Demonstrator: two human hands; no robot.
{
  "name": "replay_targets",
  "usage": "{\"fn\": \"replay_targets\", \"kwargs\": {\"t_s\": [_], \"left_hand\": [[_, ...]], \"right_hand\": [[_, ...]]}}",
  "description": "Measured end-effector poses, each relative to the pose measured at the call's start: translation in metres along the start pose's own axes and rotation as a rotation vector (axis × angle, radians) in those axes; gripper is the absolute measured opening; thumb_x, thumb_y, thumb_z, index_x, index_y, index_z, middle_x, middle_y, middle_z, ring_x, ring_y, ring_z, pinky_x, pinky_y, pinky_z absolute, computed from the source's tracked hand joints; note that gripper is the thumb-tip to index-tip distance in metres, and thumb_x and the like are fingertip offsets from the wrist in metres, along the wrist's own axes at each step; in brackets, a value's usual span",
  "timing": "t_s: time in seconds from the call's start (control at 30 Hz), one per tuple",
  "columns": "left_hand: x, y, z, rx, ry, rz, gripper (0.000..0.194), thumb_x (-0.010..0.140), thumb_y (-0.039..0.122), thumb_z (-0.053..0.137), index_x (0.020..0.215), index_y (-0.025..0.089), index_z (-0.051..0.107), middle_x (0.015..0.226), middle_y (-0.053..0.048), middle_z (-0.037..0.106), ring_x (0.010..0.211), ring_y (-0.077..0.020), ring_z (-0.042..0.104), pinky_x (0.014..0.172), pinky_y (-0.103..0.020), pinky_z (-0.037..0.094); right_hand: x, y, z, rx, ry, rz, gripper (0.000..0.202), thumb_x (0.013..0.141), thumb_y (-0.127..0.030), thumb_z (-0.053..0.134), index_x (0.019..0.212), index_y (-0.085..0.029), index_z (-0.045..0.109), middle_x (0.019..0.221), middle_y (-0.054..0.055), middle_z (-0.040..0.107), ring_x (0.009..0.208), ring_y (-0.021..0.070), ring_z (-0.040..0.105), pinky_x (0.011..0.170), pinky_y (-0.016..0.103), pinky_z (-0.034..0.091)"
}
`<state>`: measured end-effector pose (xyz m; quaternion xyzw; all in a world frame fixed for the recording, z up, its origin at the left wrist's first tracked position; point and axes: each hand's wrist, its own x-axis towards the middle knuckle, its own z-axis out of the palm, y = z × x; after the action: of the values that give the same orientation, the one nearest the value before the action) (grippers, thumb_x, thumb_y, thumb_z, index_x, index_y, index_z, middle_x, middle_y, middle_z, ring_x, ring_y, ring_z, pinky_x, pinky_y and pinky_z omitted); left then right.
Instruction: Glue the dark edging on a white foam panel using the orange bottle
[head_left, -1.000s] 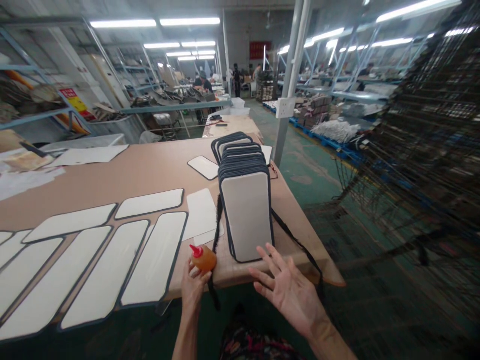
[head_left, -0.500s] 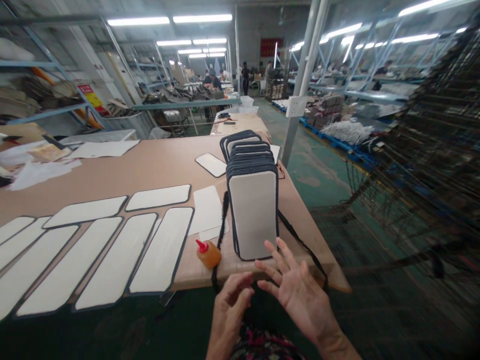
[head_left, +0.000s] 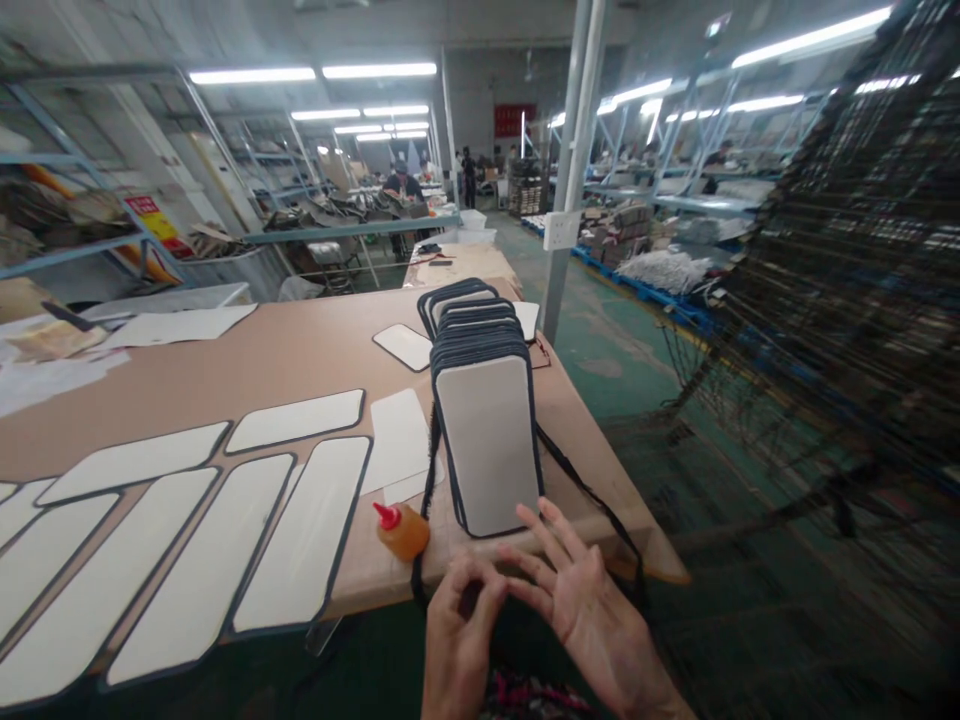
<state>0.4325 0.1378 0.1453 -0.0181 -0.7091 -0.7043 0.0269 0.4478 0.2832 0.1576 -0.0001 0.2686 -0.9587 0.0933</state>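
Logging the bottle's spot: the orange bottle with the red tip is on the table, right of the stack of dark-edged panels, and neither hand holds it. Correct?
Wrong on one point: in the head view the orange bottle is left of the stack of dark-edged panels. The rest holds: red tip, on the table, and in neither the left hand nor the right hand.
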Motion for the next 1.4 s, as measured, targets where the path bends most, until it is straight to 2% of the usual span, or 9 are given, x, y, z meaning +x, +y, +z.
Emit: {"fn": "replay_targets", "kwargs": {"t_s": [0.1, 0.23, 0.43, 0.6, 0.73, 0.87, 1.03, 1.23, 1.4], "left_hand": [[0.008, 0.013, 0.001, -0.153, 0.05, -0.04, 0.028, 0.084, 0.04, 0.054, 0.066, 0.018, 0.055, 0.063, 0.001, 0.045, 0.06, -0.0115, 0.042, 0.058, -0.02, 0.038], [0.016, 0.026, 0.017, 0.018, -0.019, 0.153, 0.016, 0.073, 0.027, 0.068, 0.088, 0.023, 0.071, 0.084, -0.005, 0.061, 0.073, -0.0147, 0.054, 0.066, -0.022, 0.043], [0.015, 0.02, 0.028, 0.153, -0.101, 0.297, 0.006, 0.073, 0.022, 0.067, 0.074, 0.022, 0.073, 0.073, -0.007, 0.064, 0.071, -0.0174, 0.057, 0.07, -0.025, 0.042], [0.014, 0.01, 0.02, -0.219, -0.1, -0.054, 0.033, 0.08, 0.036, 0.059, 0.056, 0.016, 0.052, 0.058, 0.0, 0.047, 0.057, -0.0112, 0.043, 0.058, -0.022, 0.036], [0.007, 0.007, 0.011, -0.69, 0.109, -0.293, 0.044, 0.07, 0.044, 0.069, 0.054, 0.016, 0.038, 0.052, 0.005, 0.033, 0.048, -0.0072, 0.028, 0.046, -0.02, 0.029], [-0.008, 0.005, 0.0, -0.671, 0.178, -0.31, 0.047, 0.073, 0.048, 0.067, 0.054, 0.015, 0.039, 0.052, 0.005, 0.035, 0.046, -0.0051, 0.029, 0.045, -0.018, 0.029], [-0.027, 0.003, -0.013, -0.69, 0.174, -0.324, 0.031, 0.071, 0.034, 0.073, 0.061, 0.011, 0.054, 0.062, 0.002, 0.048, 0.054, -0.0046, 0.042, 0.054, -0.015, 0.038], [-0.034, 0.011, -0.033, -0.893, 0.258, -0.528, 0.038, 0.052, 0.02, 0.086, 0.085, 0.011, 0.07, 0.078, -0.003, 0.059, 0.065, -0.0047, 0.053, 0.064, -0.014, 0.047], [-0.032, 0.008, -0.054, -1.006, 0.151, -0.455, 0.047, 0.061, 0.031, 0.081, 0.104, 0.016, 0.068, 0.098, -0.007, 0.06, 0.083, -0.0111, 0.057, 0.072, -0.019, 0.05]], "right_hand": [[-0.003, -0.003, 0.002, -0.117, -0.005, -0.006, 0.049, 0.086, -0.055, 0.046, 0.125, -0.027, 0.055, 0.146, 0.005, 0.031, 0.124, 0.0292, 0.041, 0.096, 0.042, 0.04], [-0.009, -0.006, 0.006, -0.238, -0.06, -0.029, 0.057, 0.086, -0.062, 0.039, 0.122, -0.022, 0.058, 0.144, 0.005, 0.035, 0.133, 0.0265, 0.029, 0.106, 0.043, 0.03], [-0.023, -0.011, 0.002, -0.384, -0.096, -0.056, 0.06, 0.086, -0.064, 0.033, 0.124, -0.024, 0.056, 0.143, 0.005, 0.035, 0.134, 0.0274, 0.028, 0.106, 0.047, 0.03], [-0.035, -0.013, -0.008, -1.051, -0.096, -0.081, 0.043, 0.09, -0.052, 0.041, 0.12, -0.027, 0.06, 0.138, 0.007, 0.044, 0.131, 0.0264, 0.034, 0.111, 0.047, 0.018], [-0.034, 0.002, -0.021, -1.121, 0.103, -0.084, 0.036, 0.087, -0.049, 0.046, 0.096, -0.024, 0.07, 0.123, 0.01, 0.057, 0.12, 0.0293, 0.046, 0.105, 0.049, 0.03], [-0.027, 0.021, -0.031, -1.067, 0.166, -0.095, 0.032, 0.082, -0.05, 0.054, 0.086, -0.022, 0.069, 0.113, 0.012, 0.062, 0.111, 0.0306, 0.053, 0.1, 0.048, 0.038], [-0.017, 0.041, -0.025, -1.039, 0.131, -0.114, 0.03, 0.081, -0.042, 0.06, 0.103, -0.022, 0.065, 0.116, 0.01, 0.06, 0.111, 0.0275, 0.054, 0.098, 0.042, 0.042], [-0.006, 0.059, 0.003, -1.176, 0.048, -0.244, 0.026, 0.081, -0.03, 0.061, 0.106, -0.027, 0.065, 0.12, 0.005, 0.059, 0.114, 0.0238, 0.052, 0.1, 0.037, 0.042], [0.003, 0.072, 0.036, -1.199, -0.003, -0.345, 0.024, 0.08, -0.026, 0.062, 0.102, -0.031, 0.068, 0.118, 0.002, 0.06, 0.114, 0.023, 0.051, 0.101, 0.037, 0.039]]}}
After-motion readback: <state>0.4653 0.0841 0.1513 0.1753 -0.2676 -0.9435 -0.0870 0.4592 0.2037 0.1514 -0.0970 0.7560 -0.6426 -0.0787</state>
